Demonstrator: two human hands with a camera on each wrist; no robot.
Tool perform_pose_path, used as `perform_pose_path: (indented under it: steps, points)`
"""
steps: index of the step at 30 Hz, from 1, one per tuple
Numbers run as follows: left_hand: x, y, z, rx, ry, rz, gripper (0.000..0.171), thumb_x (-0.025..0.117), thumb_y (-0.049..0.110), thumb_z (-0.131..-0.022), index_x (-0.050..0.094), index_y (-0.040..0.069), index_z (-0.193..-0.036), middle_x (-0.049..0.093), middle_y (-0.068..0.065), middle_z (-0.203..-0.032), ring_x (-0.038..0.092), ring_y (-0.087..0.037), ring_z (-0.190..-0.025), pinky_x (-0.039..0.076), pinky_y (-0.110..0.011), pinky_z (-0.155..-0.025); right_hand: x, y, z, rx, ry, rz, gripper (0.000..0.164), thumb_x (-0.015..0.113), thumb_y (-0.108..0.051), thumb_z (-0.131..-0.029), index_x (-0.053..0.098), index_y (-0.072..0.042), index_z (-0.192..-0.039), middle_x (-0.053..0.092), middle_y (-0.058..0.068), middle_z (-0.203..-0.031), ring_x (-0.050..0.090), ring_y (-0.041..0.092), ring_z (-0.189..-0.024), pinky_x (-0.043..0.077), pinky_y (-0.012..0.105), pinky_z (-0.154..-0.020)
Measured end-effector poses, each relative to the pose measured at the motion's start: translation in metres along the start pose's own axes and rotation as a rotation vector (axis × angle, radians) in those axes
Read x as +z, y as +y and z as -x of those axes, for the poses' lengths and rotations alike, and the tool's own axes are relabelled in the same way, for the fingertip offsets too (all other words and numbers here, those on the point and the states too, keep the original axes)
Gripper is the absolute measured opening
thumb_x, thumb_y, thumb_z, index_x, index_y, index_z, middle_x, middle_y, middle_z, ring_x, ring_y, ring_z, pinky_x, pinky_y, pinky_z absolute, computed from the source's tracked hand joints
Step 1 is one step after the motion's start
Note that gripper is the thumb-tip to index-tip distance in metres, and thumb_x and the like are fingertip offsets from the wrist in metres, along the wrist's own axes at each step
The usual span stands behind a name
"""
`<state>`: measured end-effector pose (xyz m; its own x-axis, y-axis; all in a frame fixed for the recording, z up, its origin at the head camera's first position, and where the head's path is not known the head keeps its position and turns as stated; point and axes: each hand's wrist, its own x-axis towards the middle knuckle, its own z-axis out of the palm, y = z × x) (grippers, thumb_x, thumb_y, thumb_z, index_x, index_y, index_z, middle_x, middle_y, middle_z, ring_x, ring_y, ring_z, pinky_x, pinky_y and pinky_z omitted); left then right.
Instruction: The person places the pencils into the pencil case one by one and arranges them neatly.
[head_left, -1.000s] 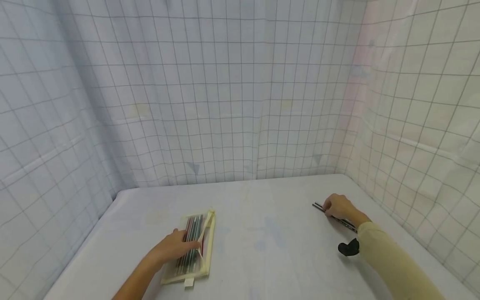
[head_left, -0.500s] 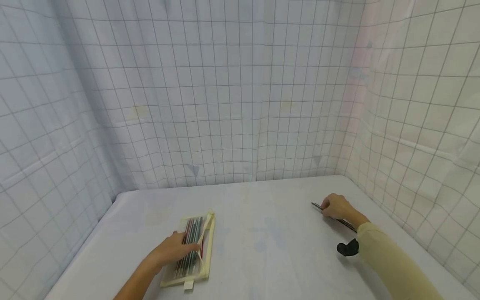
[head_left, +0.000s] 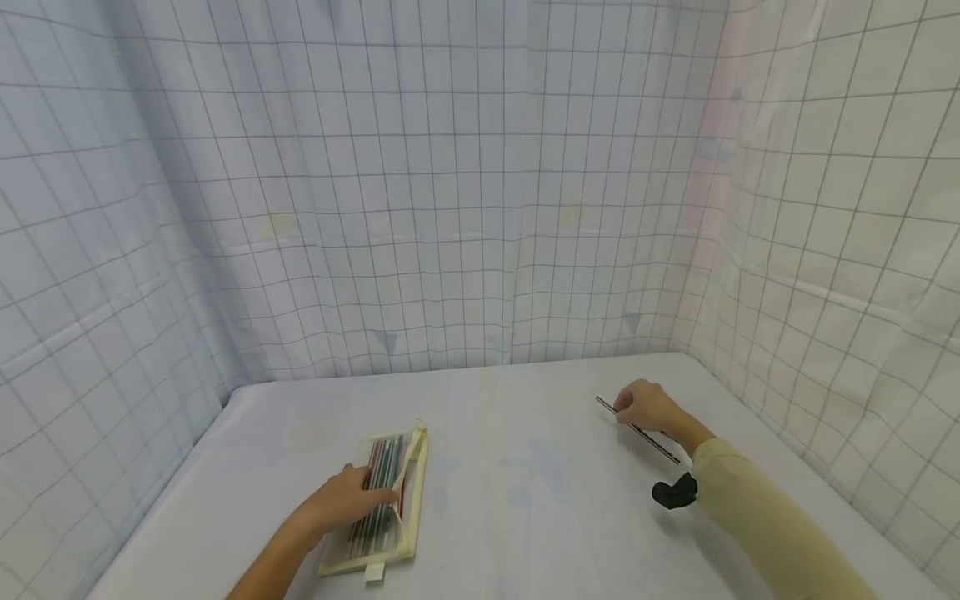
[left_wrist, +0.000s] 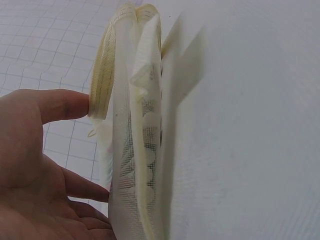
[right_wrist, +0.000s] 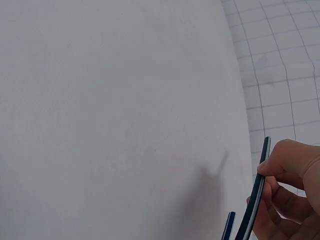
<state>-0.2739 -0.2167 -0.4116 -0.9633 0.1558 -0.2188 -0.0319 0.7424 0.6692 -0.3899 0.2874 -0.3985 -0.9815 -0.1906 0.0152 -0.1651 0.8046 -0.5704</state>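
Near the right side of the table my right hand (head_left: 647, 406) pinches a slim dark green pencil (right_wrist: 256, 192) between thumb and fingers. It slants from upper left to lower right in the head view. A second, blue pencil (right_wrist: 228, 226) shows beside it at the bottom of the right wrist view; I cannot tell whether the fingers hold it too. On the left, my left hand (head_left: 347, 500) rests on a cream-edged mesh pouch (head_left: 411, 533) with several pencils (head_left: 386, 462) inside. The thumb touches the zipper edge (left_wrist: 103, 75), and the fingers lie against the mesh. The zipper side gapes.
A white cloth covers the table (head_left: 517, 500). Grid-patterned curtains (head_left: 480, 208) hang at the back and both sides. A black wrist-camera part (head_left: 675, 492) juts from the right sleeve (head_left: 757, 517), low over the table.
My right hand has come up off the table and moved left with the pencil, whose far tip shifted left too. My left hand and the pouch have hardly moved.
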Motion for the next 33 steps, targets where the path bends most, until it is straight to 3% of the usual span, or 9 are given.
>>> perform_pose_path:
  steps: [8, 25, 33]
  points:
    - [0.000, -0.005, -0.004, 0.008, -0.016, 0.037, 0.106, 0.069, 0.057, -0.091, 0.030, -0.023, -0.148, 0.009, -0.053, -0.152, 0.017, -0.070, -0.138, 0.025, -0.079, -0.105, 0.016, -0.021, -0.005, 0.048, -0.006, -0.211, 0.022, 0.070, -0.001, -0.089, 0.070, 0.009, -0.109, 0.068, 0.014, -0.102, 0.068, 0.025, -0.085, 0.061, 0.037, -0.074]
    - [-0.001, -0.001, -0.002, 0.008, 0.007, 0.015, 0.100, 0.069, 0.050, -0.094, 0.030, -0.024, -0.147, 0.011, -0.053, -0.151, 0.019, -0.070, -0.138, 0.027, -0.077, -0.106, 0.039, -0.054, -0.021, 0.063, -0.010, -0.285, 0.019, 0.072, -0.002, -0.091, 0.073, 0.004, -0.109, 0.070, 0.009, -0.100, 0.068, 0.023, -0.087, 0.061, 0.037, -0.075]
    - [0.001, 0.000, -0.002, -0.006, 0.006, 0.021, 0.100, 0.070, 0.050, -0.093, 0.031, -0.024, -0.147, 0.011, -0.053, -0.151, 0.018, -0.069, -0.139, 0.026, -0.077, -0.107, 0.061, -0.071, -0.027, 0.049, -0.054, -0.395, 0.016, 0.073, -0.001, -0.091, 0.073, 0.003, -0.107, 0.070, 0.010, -0.098, 0.070, 0.023, -0.086, 0.062, 0.038, -0.075]
